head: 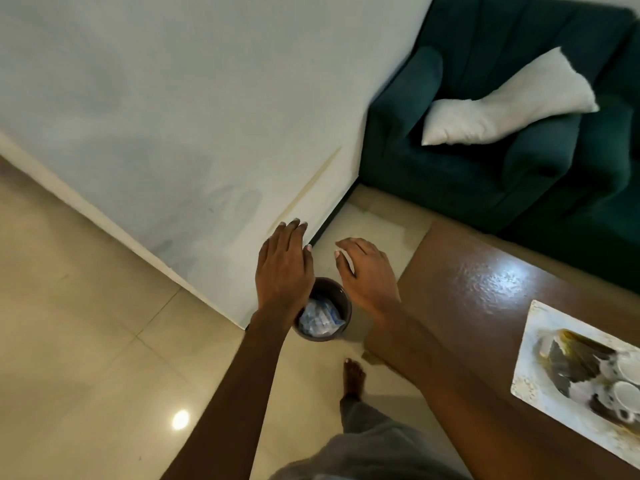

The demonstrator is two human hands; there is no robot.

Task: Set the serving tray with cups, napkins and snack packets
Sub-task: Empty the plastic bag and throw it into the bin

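My left hand point(282, 268) and my right hand point(367, 271) are stretched out side by side over the floor, fingers straight and relaxed, holding nothing. Below them stands a small dark round bin point(341, 299) with crumpled blue-and-white wrappers point(320, 320) inside; my left wrist covers part of its rim. At the right edge a pale rectangular serving tray point(530, 344) with a bird picture lies on the brown table point(478, 282). Two white cups point(625, 396) stand on the tray, partly cut off by the frame. No napkins can be seen.
A white wall point(173, 116) runs diagonally down to the bin. A dark green sofa point(502, 174) with a white cushion point(502, 105) stands behind the table. My bare foot point(353, 375) is on the beige tiled floor point(86, 323) by the table's corner.
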